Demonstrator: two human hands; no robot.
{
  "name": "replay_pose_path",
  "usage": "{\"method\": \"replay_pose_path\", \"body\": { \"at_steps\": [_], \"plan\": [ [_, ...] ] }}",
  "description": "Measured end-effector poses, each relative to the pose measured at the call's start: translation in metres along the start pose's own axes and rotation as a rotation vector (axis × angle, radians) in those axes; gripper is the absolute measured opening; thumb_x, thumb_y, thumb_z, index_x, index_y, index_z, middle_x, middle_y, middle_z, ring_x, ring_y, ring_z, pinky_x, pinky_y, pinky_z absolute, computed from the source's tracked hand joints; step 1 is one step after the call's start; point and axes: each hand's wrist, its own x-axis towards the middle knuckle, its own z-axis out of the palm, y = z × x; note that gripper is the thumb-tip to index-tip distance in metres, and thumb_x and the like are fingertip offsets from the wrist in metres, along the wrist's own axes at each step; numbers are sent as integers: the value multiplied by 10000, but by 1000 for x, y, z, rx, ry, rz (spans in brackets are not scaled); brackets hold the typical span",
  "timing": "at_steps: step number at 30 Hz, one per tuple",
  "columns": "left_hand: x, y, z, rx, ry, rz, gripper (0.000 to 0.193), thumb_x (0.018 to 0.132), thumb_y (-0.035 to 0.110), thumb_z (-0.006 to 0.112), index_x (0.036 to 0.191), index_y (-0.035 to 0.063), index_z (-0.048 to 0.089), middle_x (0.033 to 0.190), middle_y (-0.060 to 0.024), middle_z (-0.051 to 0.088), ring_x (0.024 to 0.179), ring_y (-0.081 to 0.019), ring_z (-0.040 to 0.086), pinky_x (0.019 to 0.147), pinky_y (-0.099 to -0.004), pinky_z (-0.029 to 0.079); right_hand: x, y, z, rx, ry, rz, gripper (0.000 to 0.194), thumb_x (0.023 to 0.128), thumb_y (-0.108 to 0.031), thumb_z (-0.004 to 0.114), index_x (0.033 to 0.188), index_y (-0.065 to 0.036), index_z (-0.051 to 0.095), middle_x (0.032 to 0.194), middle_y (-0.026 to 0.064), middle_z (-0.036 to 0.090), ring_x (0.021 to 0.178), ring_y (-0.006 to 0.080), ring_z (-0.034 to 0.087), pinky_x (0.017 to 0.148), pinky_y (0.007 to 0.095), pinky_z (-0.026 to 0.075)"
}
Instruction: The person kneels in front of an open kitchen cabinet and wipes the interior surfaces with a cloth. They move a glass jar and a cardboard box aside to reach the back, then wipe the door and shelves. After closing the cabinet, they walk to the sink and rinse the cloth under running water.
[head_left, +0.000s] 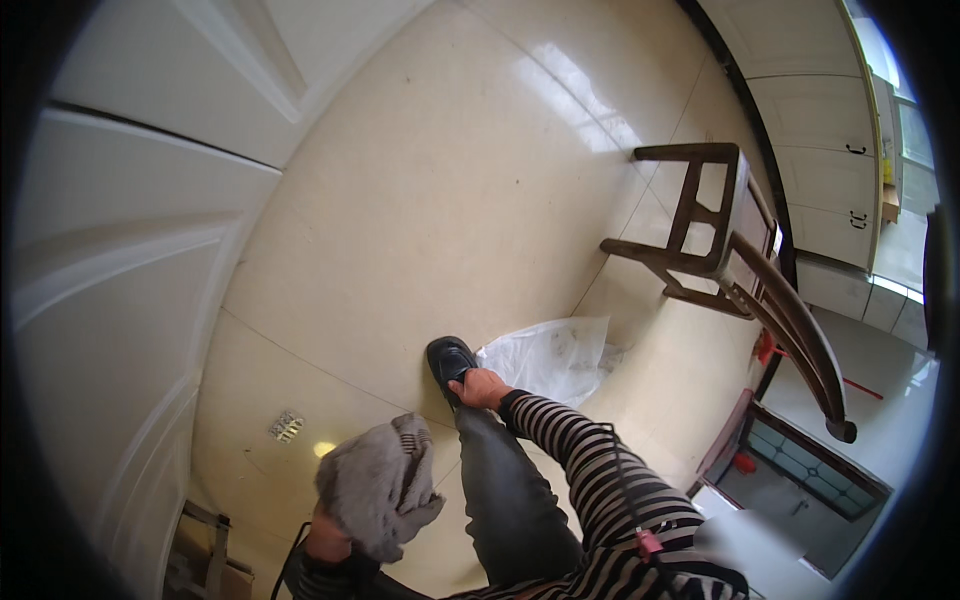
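Note:
With its fingers at the opening of a black leather shoe (450, 358), my right hand (480, 388) touches the shoe worn on my outstretched foot. A grey cloth (371, 480) with a ribbed edge hangs bunched from my left hand (328, 534), whose fingers are mostly hidden beneath it. Just beyond my right hand, a translucent white plastic bag (551, 356) with dark smudges lies flat on the tiled floor.
A dark wooden chair (712, 262) stands on the right, before white cabinets (814, 180). White panelled doors (127, 247) line the left. A small silvery item (286, 426) lies on the floor, and a metal frame (217, 551) stands at lower left.

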Motion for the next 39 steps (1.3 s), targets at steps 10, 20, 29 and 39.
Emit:
{"method": "replay_pose_path", "body": {
  "at_steps": [10, 20, 29, 39],
  "plan": [
    [-98, 76, 106, -86, -539, -102, 1044, 426, -29, 594, 1425, 0, 292, 1433, -151, 404, 1334, -299, 377, 1114, -404, 284, -123, -31, -63, 311, 385, 98, 526, 921, -486, 446, 909, 13, 612, 872, 237, 654, 852, 400, 627, 752, 459, 490],
    [-240, 185, 206, 215, -374, 138, 761, 503, -32, 589, 1256, -28, 478, 1275, -147, 536, 1184, -294, 513, 1023, -408, 388, -433, 68, -181, 1782, 1120, -28, 431, 921, -366, 502, 1226, -73, 414, 1042, 91, 548, 832, 196, 589, 638, 377, 548],
    [-297, 255, 325, 394, -349, 514, 600, 544, -29, 567, 1144, -34, 562, 1181, -142, 593, 1104, -275, 564, 963, -394, 442, -495, 78, -268, 2662, 1055, -326, 197, 784, -142, 515, 958, -51, 526, 884, 81, 595, 780, 268, 599, 650, 422, 543],
    [-343, 327, 471, 251, -564, 446, 484, 587, 5, 538, 1064, -43, 607, 1021, -109, 656, 973, -238, 620, 877, -342, 485, -533, 150, -242, 2094, 1424, 382, 198, 687, -18, 609, 826, 87, 514, 794, 143, 565, 614, 275, 590, 542, 433, 502]
  ]
}}
